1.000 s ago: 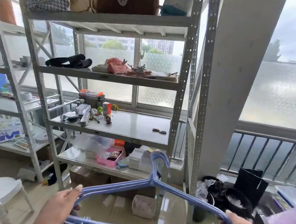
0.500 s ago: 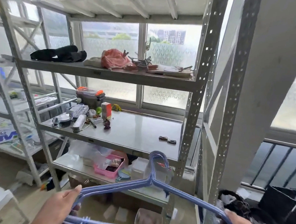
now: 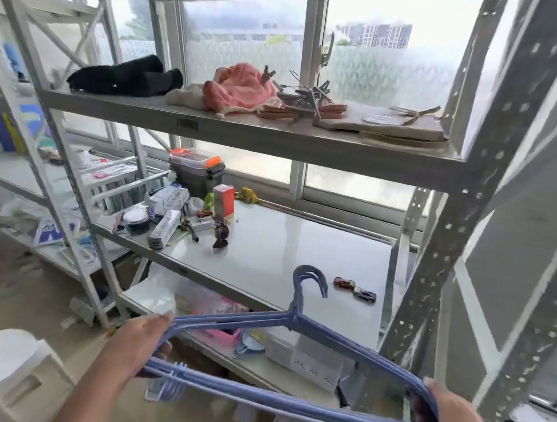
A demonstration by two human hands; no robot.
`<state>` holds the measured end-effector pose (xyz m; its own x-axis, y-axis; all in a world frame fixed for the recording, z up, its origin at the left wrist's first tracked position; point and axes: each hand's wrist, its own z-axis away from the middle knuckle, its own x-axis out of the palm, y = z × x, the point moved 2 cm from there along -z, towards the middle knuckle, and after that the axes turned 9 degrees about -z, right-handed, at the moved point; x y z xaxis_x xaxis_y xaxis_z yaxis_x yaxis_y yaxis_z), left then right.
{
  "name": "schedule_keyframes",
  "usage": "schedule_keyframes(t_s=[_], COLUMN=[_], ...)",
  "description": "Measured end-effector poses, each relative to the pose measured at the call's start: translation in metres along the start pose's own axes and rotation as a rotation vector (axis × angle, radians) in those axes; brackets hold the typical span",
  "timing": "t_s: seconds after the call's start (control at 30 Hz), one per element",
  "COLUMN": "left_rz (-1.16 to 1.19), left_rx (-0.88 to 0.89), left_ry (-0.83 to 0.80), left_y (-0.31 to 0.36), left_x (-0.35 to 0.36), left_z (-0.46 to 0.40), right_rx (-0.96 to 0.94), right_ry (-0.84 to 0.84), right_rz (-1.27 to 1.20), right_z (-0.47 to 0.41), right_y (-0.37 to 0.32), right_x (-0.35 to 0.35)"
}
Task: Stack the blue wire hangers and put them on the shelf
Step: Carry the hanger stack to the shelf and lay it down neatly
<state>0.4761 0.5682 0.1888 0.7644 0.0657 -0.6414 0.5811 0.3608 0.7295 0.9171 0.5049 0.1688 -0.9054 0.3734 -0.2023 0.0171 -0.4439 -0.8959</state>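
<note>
Low in the centre of the frame, a stack of blue wire hangers (image 3: 293,402) was held level, hooks nested together and pointing up toward the middle shelf (image 3: 285,240). At lower left, the left hand (image 3: 138,342) was clenched around the stack's left corner, fingers wrapped over the wires. At lower right, the right hand (image 3: 456,417) grasped the opposite corner in the same way. The stack hung in front of the shelf's front edge, touching nothing else; its hooks overlapped the bare right part of the shelf surface. Just right of the hooks, two toy cars (image 3: 354,289) lay on that shelf. Toward centre left, a clutter of small boxes (image 3: 170,215) and an orange carton (image 3: 223,199) stood together. On the upper shelf (image 3: 242,134), a pink cloth (image 3: 241,89) lay beside a black bundle (image 3: 126,77). At far lower left stood a white stool (image 3: 7,371).
</note>
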Motion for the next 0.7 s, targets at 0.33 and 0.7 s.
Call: schedule_keyframes(t_s=[0.33, 0.7], left_rz=[0.0, -0.011], left_rx=[0.03, 0.078], left_ry=[-0.079, -0.183], left_y=[0.015, 0.018], left_x=[0.006, 0.046], left_z=[-0.169, -0.324], right_rx=[0.13, 0.165], right_ry=[0.164, 0.234], right_rz=[0.009, -0.068], right_z=[-0.152, -0.229], right_y=[-0.008, -0.019], right_x=[0.09, 0.163])
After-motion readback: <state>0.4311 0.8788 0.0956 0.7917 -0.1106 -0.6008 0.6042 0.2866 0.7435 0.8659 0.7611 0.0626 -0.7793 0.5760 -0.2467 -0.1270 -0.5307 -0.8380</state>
